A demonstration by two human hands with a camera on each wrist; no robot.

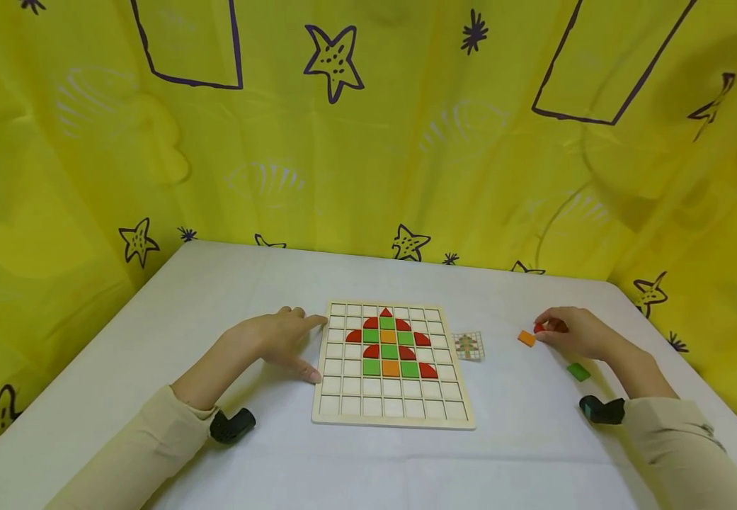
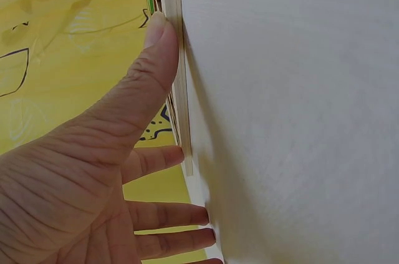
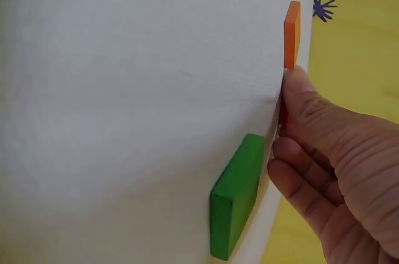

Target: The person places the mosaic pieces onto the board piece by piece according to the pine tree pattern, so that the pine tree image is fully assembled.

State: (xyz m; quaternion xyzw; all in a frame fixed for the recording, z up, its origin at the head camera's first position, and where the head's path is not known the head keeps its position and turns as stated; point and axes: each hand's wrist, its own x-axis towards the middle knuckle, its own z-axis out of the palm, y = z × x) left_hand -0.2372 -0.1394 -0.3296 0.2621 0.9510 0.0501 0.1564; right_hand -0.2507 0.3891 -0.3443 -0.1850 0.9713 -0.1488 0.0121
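My left hand (image 1: 279, 341) rests at the left edge of a wooden grid board (image 1: 403, 409), fingers spread. In the left wrist view its thumb (image 2: 163, 39) lies against the board's side and the index fingertip touches farther along. Red rounded pieces, a red triangle, and green and orange squares form a tree-like pattern in the grid. Over on the right, my right hand (image 1: 577, 334) pinches a small red piece (image 1: 538, 328), mostly hidden by the fingers. An orange tile (image 1: 526, 338) lies right by the fingertips, and a green tile (image 3: 237, 195) lies nearer the wrist.
A small printed card (image 1: 468, 346) with a tree pattern lies against the board's right side. White cloth (image 1: 393, 474) covers the table. Yellow curtains (image 1: 368, 156) with drawn stars enclose the back and sides. Black devices (image 1: 233, 426) are worn at both wrists.
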